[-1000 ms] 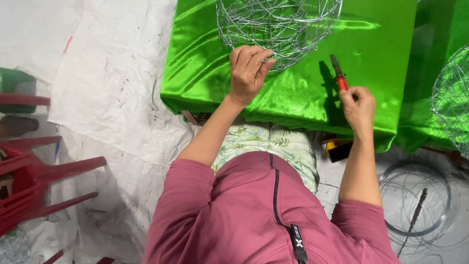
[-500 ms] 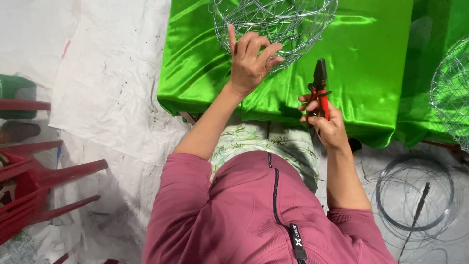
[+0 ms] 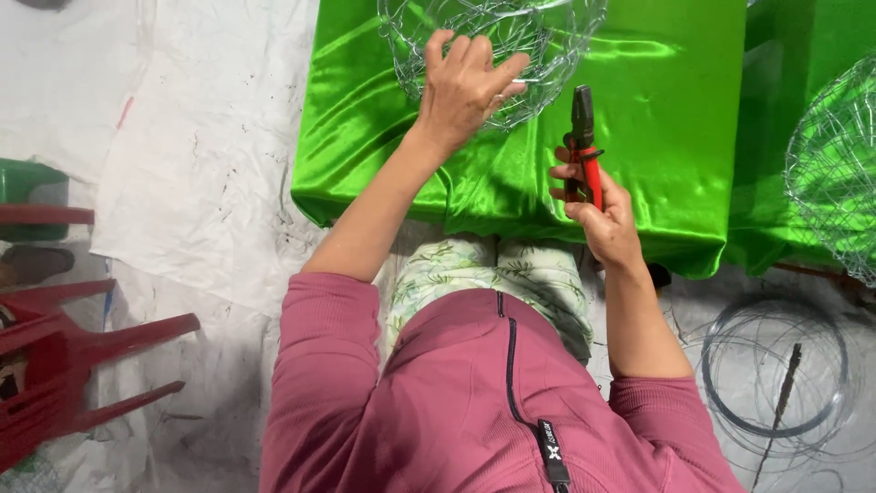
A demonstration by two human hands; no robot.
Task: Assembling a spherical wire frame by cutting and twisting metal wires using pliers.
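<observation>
Wire mesh ball point(image 3: 547, 36): silvery, open-weave, at far edge of table draped in green satin cloth point(image 3: 675, 137); upper part cut off by frame.

Left hand point(image 3: 465, 87): laid on near side of the ball, fingers spread and curled over the wires; thumb apparently hooked into the mesh, though not certain at this angle.

Right hand point(image 3: 598, 205): closed around red handles of pliers point(image 3: 581, 151). Long axis of pliers near upright in view, dark nose pointing away from body toward the ball. Nose short of the wire, just right of and below left fingertips; not touching.

Nearer to the ball: left hand, already in contact.

Also present: second mesh form point(image 3: 835, 173) at right edge; wire coil point(image 3: 776, 374) on floor; red plastic chair point(image 3: 64, 365) at left.
</observation>
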